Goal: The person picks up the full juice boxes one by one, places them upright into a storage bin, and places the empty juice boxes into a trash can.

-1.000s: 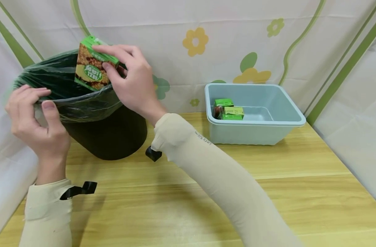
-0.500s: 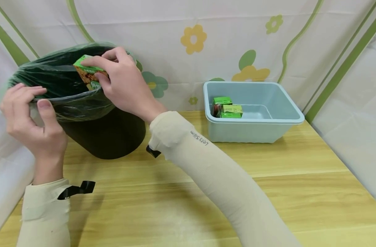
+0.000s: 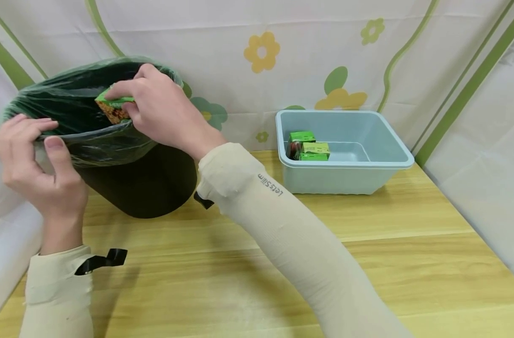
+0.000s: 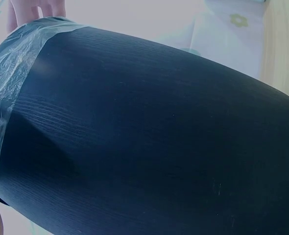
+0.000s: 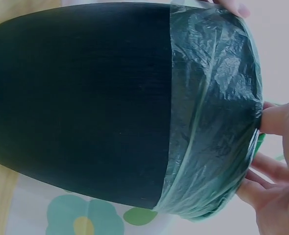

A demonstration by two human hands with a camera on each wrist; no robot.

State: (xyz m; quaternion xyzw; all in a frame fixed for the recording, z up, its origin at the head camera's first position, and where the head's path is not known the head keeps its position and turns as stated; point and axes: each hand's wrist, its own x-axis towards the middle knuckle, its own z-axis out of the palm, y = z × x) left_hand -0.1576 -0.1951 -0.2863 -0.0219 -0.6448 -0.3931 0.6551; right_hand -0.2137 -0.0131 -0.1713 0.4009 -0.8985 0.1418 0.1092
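Note:
A black trash bin (image 3: 155,183) with a thin green translucent bag (image 3: 109,151) folded over its rim stands on the table at the left. The left hand (image 3: 43,164) holds the bin's near-left rim, fingers over the edge and thumb outside. Inside the bin's mouth, the right hand (image 3: 165,108) pinches a small snack box (image 3: 112,111), green on top and brown on its front. The box's lower part is hidden by the rim. From the right wrist only a green sliver of the box (image 5: 260,142) shows behind the bag; the bin's wall (image 4: 149,127) fills most of the left wrist view.
On the right stands a light blue plastic basin (image 3: 328,178). At its left end lie several small green boxes (image 3: 316,149) and a dark reddish item (image 3: 295,150). Behind the wooden table (image 3: 223,281) hangs a flower-printed white cloth (image 3: 214,42).
The right hand has lowered the snack box from above the rim down into the bin's mouth, moving slightly left. The left hand keeps its hold on the rim.

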